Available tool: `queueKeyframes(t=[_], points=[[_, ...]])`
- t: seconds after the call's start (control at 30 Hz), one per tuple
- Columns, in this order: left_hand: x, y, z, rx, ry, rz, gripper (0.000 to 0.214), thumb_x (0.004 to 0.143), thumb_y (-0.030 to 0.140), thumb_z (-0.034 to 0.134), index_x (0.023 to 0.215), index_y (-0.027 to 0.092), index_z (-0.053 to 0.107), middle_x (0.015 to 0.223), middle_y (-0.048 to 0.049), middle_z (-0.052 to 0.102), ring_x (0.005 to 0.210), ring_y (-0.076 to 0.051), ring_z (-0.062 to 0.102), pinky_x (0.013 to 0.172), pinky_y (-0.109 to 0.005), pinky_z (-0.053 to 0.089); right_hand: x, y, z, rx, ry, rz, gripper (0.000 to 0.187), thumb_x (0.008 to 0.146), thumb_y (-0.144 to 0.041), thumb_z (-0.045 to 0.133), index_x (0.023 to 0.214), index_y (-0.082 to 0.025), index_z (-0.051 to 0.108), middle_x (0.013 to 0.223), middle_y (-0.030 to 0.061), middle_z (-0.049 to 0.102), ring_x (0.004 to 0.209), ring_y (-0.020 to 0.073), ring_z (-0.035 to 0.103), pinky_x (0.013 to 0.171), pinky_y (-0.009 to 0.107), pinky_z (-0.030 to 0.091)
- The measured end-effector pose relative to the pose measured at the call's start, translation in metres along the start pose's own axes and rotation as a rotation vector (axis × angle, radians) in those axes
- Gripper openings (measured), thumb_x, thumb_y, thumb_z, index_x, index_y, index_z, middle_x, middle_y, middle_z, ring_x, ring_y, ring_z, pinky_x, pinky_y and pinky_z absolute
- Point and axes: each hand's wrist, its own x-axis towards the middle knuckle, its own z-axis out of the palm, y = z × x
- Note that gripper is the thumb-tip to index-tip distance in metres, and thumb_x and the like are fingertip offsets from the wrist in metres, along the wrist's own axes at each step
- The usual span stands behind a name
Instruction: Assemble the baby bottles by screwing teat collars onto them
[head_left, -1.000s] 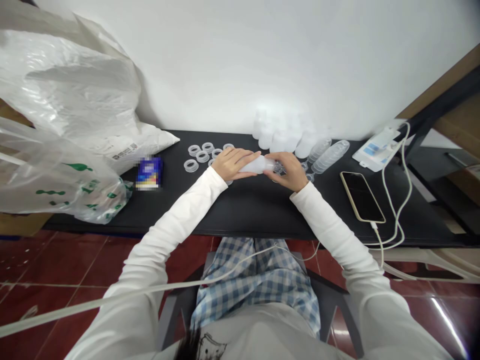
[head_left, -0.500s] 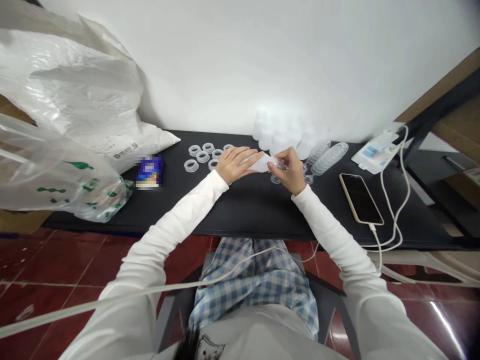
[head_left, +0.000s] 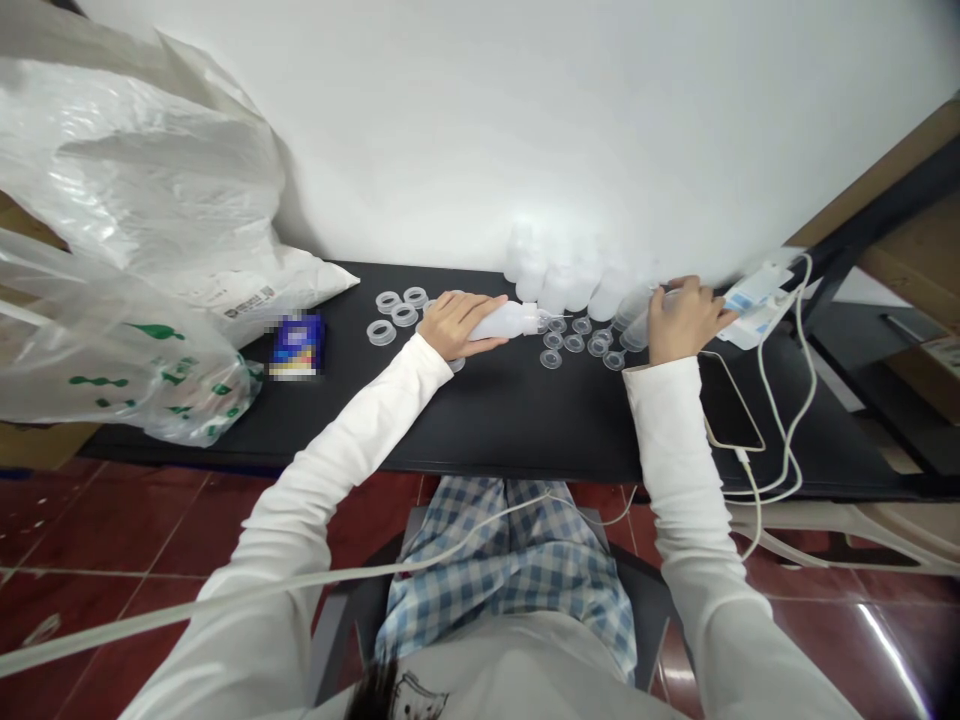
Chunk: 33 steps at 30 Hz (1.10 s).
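Your left hand [head_left: 454, 322] is closing its fingers around a white bottle [head_left: 510, 320] that is lying on its side on the black table [head_left: 510, 410], neck pointing right toward the small clear caps [head_left: 577, 345]. Your right hand [head_left: 684, 318] is resting with curled fingers on the row of clear lids [head_left: 636, 305] at the far right. I cannot tell whether it is gripping one.

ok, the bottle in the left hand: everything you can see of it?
The plastic bottle is small and translucent white, with a narrower neck; whether it is capped cannot be told. It lies on its side, neck pointing right toward the small clear caps. The left hand wraps its base end, and it seems to rest low on the black table.
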Motion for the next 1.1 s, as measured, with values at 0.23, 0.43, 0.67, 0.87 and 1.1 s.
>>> queueKeyframes(t=[0.23, 0.43, 0.67, 0.87, 1.1], points=[[-0.002, -0.001, 0.0, -0.024, -0.004, -0.014, 0.064, 0.088, 0.063, 0.059, 0.134, 0.019, 0.065, 0.111, -0.0152, 0.074, 0.1, -0.029, 0.069, 0.086, -0.041, 0.05, -0.011, -0.022, -0.009, 0.604, 0.324, -0.329, 0.028, 0.097, -0.054, 0.051, 0.099, -0.026, 0.057, 0.1, 0.0111, 0.06, 0.098, 0.0307, 0.059, 0.089, 0.054, 0.047], [-0.001, 0.002, 0.0, -0.084, 0.012, -0.009, 0.063, 0.086, 0.063, 0.062, 0.131, 0.019, 0.067, 0.108, -0.0153, 0.074, 0.1, -0.029, 0.07, 0.087, -0.042, 0.051, -0.054, -0.052, 0.027, 0.744, 0.004, -0.571, 0.039, 0.096, -0.063, 0.044, 0.1, -0.024, 0.051, 0.097, 0.0095, 0.061, 0.095, 0.0253, 0.064, 0.084, 0.047, 0.054], [0.009, 0.023, -0.012, -0.495, -0.123, -0.134, 0.066, 0.08, 0.069, 0.064, 0.119, 0.016, 0.072, 0.105, -0.0131, 0.077, 0.09, -0.025, 0.071, 0.084, -0.04, 0.055, -0.074, -0.046, 0.055, 0.765, -0.084, -0.78, 0.04, 0.094, -0.065, 0.041, 0.099, -0.026, 0.05, 0.093, 0.0094, 0.065, 0.086, 0.0238, 0.065, 0.075, 0.044, 0.056], [0.022, 0.027, -0.02, -1.264, -0.605, -0.544, 0.068, 0.082, 0.074, 0.056, 0.096, 0.01, 0.076, 0.076, -0.0129, 0.076, 0.054, -0.018, 0.066, 0.051, -0.029, 0.052, -0.081, -0.043, 0.067, 0.816, -0.051, -0.736, 0.036, 0.094, -0.061, 0.039, 0.101, -0.028, 0.053, 0.093, 0.0088, 0.065, 0.086, 0.0263, 0.066, 0.077, 0.047, 0.055], [0.017, 0.032, -0.012, -0.863, -0.346, -0.456, 0.066, 0.082, 0.072, 0.06, 0.11, 0.015, 0.076, 0.092, -0.0096, 0.078, 0.077, -0.023, 0.073, 0.07, -0.033, 0.058, -0.089, -0.064, 0.054, 0.627, -0.012, -0.543, 0.044, 0.103, -0.05, 0.019, 0.095, -0.025, 0.054, 0.081, 0.0057, 0.06, 0.075, 0.0213, 0.063, 0.072, 0.04, 0.054]])
